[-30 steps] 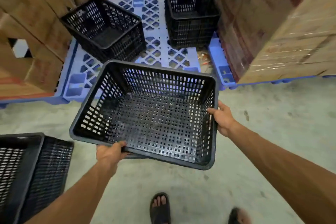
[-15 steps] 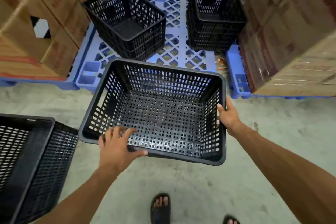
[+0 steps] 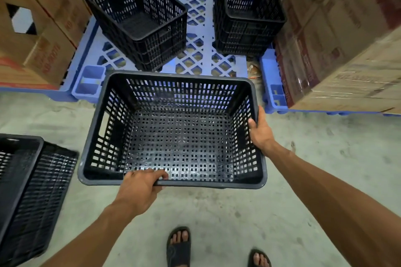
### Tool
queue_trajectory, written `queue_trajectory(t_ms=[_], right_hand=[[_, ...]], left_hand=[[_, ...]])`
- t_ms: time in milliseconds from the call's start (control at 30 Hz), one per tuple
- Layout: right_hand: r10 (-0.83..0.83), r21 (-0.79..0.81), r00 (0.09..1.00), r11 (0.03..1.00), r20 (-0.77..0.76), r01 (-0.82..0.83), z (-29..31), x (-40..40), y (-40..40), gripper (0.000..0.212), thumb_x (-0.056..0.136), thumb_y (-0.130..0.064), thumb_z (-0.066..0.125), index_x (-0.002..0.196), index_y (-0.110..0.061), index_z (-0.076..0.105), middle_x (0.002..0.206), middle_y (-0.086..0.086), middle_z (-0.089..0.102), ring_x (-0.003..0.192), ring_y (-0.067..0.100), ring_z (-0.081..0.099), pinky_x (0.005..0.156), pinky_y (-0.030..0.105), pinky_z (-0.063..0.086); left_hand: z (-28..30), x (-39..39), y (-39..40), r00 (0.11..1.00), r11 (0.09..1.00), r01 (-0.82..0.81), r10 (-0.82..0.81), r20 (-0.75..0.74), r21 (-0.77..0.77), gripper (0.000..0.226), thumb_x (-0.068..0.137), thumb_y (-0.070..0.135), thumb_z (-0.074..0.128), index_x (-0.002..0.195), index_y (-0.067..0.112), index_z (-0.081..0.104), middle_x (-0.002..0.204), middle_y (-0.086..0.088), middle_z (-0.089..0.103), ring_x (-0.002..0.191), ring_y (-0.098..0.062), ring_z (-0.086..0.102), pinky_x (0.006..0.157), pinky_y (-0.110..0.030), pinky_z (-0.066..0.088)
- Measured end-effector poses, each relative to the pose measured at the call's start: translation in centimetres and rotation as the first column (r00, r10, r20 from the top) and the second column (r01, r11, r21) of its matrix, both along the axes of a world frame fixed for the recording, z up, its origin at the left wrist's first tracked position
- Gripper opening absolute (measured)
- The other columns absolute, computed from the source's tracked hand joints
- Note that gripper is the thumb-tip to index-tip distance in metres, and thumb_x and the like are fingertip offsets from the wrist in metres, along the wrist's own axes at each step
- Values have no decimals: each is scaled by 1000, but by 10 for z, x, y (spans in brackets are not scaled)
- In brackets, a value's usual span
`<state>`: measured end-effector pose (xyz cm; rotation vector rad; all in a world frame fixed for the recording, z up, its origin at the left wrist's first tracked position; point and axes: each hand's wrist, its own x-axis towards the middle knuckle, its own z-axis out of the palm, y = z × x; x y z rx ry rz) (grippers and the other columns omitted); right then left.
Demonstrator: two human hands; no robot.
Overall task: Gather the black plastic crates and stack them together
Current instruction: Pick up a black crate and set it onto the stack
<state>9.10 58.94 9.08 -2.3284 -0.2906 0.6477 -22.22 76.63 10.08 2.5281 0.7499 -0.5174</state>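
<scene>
Both arms reach forward to the held crate (image 3: 173, 130) above the concrete floor (image 3: 325, 158) (open side up). The left hand (image 3: 138, 186) curls over its near rim; the right hand (image 3: 260, 131) clasps the right rim. Two more crates (image 3: 138, 17) sit farther off on the blue pallet (image 3: 195, 58).

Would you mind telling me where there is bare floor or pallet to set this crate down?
Bare concrete floor lies right of the held crate, below the cardboard boxes. Another patch lies by the sandalled feet. The blue pallet is crowded: only a narrow strip shows between its left crate and right crate.
</scene>
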Motion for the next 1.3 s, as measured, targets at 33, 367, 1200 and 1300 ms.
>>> queue_trajectory(t_ms=[33,367,1200,1300], right_hand=[[7,12,1000,1000,-18,-7,0,-1,3,63,103,-23,37,157,-20,5,151,15,44,131,40,47,112,43,35],[16,19,994,1000,-104,-14,-3,-13,8,63,102,-14,36,155,-27,6,131,23,57,115,42,56,100,42,43],[7,-144,969,989,248,30,-18,-41,-1,65,100,-22,38,155,-34,8,108,28,68,91,47,65,78,45,49],[17,-177,956,984,293,37,-23,-35,-1,64,100,-23,38,155,-33,8,104,32,68,88,48,64,75,45,48]], left_hand=[[0,-2,5,1000,1000,-2,2,-14,0,23,95,41,55,118,44,56,112,16,67,107,-11,59,98,-32,32],[6,-2,32,980,996,84,-90,-180,-43,19,97,44,48,115,45,52,114,17,65,107,-10,51,102,-36,28],[12,10,114,961,945,-176,225,-160,276,86,86,66,51,155,35,11,165,-11,-15,150,-38,-17,119,-59,-2],[-1,-16,145,931,938,-201,273,-241,284,108,83,48,68,157,23,-8,158,-21,-29,150,-43,-7,123,-51,13]])
